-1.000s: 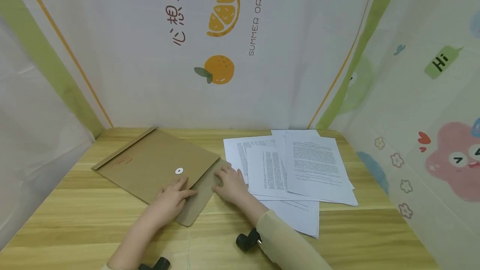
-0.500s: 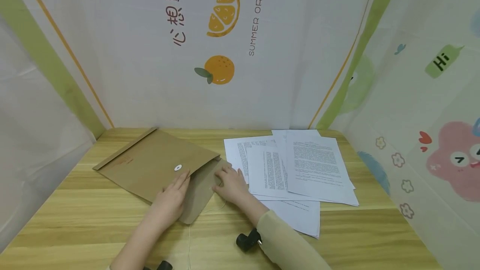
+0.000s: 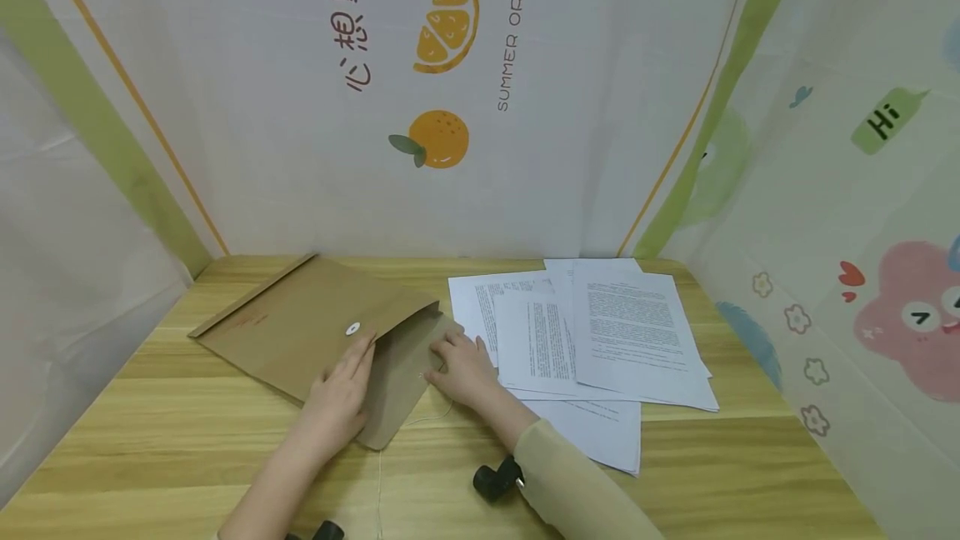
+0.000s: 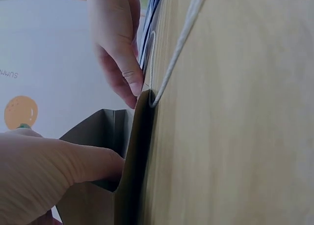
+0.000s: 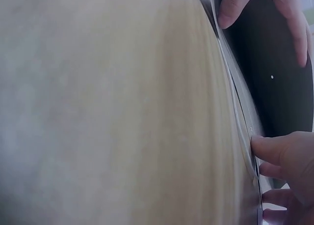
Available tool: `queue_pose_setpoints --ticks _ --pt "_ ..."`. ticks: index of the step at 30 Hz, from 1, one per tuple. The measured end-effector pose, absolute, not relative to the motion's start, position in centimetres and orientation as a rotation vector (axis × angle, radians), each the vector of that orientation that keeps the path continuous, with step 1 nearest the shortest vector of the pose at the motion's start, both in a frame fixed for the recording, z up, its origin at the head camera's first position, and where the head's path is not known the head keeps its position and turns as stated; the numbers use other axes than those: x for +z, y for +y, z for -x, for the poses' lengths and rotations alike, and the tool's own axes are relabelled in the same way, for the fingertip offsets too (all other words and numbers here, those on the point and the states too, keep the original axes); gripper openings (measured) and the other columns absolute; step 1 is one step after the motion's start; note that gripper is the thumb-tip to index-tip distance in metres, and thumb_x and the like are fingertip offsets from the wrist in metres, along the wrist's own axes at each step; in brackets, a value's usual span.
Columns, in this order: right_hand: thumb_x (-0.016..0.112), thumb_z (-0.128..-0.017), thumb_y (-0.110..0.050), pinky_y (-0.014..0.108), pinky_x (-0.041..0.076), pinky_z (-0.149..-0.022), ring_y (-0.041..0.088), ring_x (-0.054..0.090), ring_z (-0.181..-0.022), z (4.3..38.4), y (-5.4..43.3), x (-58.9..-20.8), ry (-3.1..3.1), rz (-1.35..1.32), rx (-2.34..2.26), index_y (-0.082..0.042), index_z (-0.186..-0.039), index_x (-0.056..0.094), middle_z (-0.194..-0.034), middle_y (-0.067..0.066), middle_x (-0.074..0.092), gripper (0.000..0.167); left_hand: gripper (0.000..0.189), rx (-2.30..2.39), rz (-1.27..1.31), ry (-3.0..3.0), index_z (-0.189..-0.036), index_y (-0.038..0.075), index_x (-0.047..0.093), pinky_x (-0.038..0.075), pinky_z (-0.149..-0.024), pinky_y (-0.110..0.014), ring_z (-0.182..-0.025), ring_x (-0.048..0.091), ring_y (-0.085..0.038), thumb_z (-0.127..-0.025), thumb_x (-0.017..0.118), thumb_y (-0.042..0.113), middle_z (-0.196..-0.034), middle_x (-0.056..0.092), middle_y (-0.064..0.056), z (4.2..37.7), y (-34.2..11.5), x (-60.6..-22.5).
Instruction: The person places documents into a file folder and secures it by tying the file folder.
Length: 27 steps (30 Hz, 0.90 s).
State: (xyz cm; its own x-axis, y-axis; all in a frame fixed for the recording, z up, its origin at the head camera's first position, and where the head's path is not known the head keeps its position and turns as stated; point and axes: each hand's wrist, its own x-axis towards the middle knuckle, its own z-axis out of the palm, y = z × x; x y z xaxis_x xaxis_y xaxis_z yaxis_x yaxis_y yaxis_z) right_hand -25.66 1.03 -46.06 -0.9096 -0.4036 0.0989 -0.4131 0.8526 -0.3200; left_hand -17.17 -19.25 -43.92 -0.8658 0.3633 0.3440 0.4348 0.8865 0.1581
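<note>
A brown kraft document envelope [image 3: 292, 315] lies slanted on the table's left half, its mouth raised and gaping toward the right. Near that mouth is a white round button [image 3: 352, 328]. My left hand [image 3: 336, 402] holds the upper panel at the opening; its thumb [image 4: 100, 162] is inside the mouth, the fingers flat on top. The unfolded flap [image 3: 397, 386] lies to the right, under the fingertips of my right hand [image 3: 461, 369], which press it near its outer edge. A thin white string [image 3: 380, 486] trails from the flap toward the front of the table.
Several overlapping printed sheets [image 3: 626, 332] lie on the wooden table [image 3: 142, 440], just right of the envelope. Black wrist-camera mounts [image 3: 495, 480] sit below the forearms. Printed cloth [image 3: 540, 182] hangs behind and at both sides.
My left hand has moved slightly up and onto the panel's edge, its thumb going into the mouth. The upper panel has lifted, so the opening gapes wider. My right hand stays put.
</note>
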Motion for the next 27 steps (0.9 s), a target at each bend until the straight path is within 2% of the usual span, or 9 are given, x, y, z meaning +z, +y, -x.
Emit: queue_pose_setpoints --ticks 6,15,22,27 --pt "0.068 -0.087 -0.04 0.055 0.021 -0.111 0.026 0.037 -0.134 25.7 1.1 -45.7 -3.001 -0.66 0.525 -0.015 -0.129 0.06 -0.141 0.011 0.047 0.049 0.1 -0.308 0.59 -2.752 -0.141 -0.014 0.029 0.035 -0.087 -0.074 -0.137 0.025 -0.038 -0.061 0.087 -0.001 -0.155 0.015 -0.021 17.3 -19.3 -43.8" --pt "0.067 -0.087 -0.039 0.056 0.022 -0.109 0.026 0.038 -0.133 25.9 1.4 -45.6 -3.008 -0.697 0.532 -0.015 -0.13 0.06 -0.14 0.011 0.049 0.05 0.085 -0.31 0.622 -2.787 -0.137 -0.013 0.04 0.036 -0.088 -0.073 -0.135 0.031 -0.038 -0.065 0.082 0.0 -0.152 0.026 -0.023 17.6 -19.3 -43.9" --pt "0.069 -0.087 -0.037 0.056 0.021 -0.11 0.029 0.032 -0.137 26.1 2.4 -45.1 -3.005 -0.768 0.636 -0.011 -0.133 0.056 -0.144 0.012 0.044 0.055 0.056 -0.382 0.642 -2.801 -0.124 -0.005 0.06 0.039 -0.09 -0.068 -0.13 0.039 -0.04 -0.075 0.08 0.014 -0.147 0.036 -0.023 17.8 -19.2 -43.9" --pt "0.069 -0.087 -0.035 0.055 0.018 -0.111 0.031 0.029 -0.139 26.1 3.0 -44.7 -3.006 -0.809 0.641 -0.012 -0.136 0.054 -0.147 0.012 0.04 0.056 0.039 -0.472 0.666 -2.795 -0.116 0.001 0.067 0.04 -0.088 -0.068 -0.119 0.049 -0.045 -0.08 0.075 0.014 -0.14 0.044 -0.024 18.0 -19.1 -43.8"
